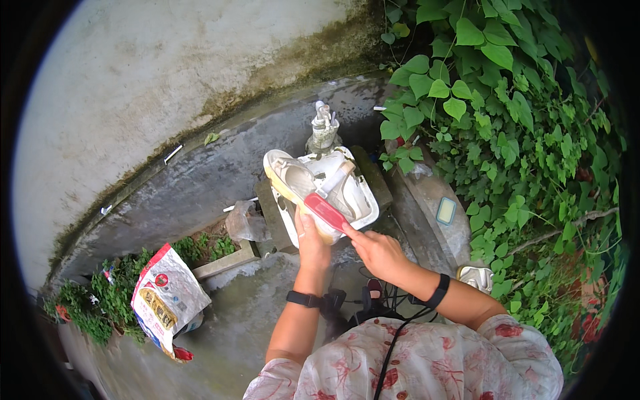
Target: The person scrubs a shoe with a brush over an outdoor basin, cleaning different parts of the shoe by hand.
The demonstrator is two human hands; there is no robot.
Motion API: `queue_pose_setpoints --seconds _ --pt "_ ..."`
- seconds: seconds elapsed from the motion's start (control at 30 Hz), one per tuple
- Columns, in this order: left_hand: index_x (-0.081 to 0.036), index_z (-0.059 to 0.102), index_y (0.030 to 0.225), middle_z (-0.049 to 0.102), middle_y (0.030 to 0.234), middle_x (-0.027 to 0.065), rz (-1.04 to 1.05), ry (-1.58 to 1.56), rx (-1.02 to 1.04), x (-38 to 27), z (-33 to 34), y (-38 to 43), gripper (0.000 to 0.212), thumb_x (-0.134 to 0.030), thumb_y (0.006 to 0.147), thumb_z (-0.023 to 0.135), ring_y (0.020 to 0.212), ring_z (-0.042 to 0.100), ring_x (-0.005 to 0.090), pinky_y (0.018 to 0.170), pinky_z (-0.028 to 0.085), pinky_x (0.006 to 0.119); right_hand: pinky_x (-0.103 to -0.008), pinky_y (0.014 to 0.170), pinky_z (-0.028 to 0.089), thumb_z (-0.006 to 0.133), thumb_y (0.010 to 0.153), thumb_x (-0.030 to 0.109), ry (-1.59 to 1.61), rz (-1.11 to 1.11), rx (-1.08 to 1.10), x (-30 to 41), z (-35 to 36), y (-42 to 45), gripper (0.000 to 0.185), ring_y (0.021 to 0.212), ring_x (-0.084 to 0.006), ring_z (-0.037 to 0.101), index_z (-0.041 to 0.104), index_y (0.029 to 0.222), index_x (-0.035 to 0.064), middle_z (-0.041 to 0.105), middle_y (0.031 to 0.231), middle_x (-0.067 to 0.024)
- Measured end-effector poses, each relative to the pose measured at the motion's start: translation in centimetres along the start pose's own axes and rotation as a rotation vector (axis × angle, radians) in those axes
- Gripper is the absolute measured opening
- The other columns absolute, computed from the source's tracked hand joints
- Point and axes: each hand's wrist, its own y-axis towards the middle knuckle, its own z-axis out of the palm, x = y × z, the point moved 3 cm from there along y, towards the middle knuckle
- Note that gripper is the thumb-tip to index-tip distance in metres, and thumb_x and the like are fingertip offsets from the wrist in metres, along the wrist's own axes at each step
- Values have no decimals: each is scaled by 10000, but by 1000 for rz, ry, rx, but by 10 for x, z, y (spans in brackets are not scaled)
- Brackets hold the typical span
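Note:
A white shoe (292,175) with a yellowed sole is tilted over a white basin (371,218). My left hand (314,240) grips the shoe from below, near its lower end. In my right hand (378,251) is a red-backed brush (325,211), lying across the lower part of the shoe. The brush's bristles are hidden from view. Inside the basin, partly covered by the brush, is a whitish item (345,192) that I cannot clearly identify. Just behind the basin stands a tap (323,127) wrapped in white material.
A teal-rimmed soap dish (446,211) with a pale block rests on the concrete ledge at right. Below it sits another white shoe (476,278). Leafy vines (500,125) crowd the right side. A printed sack (167,300) stands left, near a clear plastic bag (247,221).

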Motion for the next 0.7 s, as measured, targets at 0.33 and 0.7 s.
queue_pose_setpoints --seconds 0.33,0.7 --pt "-108 226 1411 416 1316 117 13 -127 -53 -13 -21 16 506 -362 989 340 1170 456 229 981 386 370 -470 532 471 493 881 147 65 -38 52 19 6 10 432 611 -374 602 452 1311 126 603 690 -201" --pt "-98 255 1401 408 1333 95 -46 -183 -36 -11 -9 9 477 -346 998 307 1197 439 231 1004 367 384 -475 505 466 498 857 134 -37 -49 -8 25 10 30 456 569 -374 594 444 1310 113 585 629 -178"
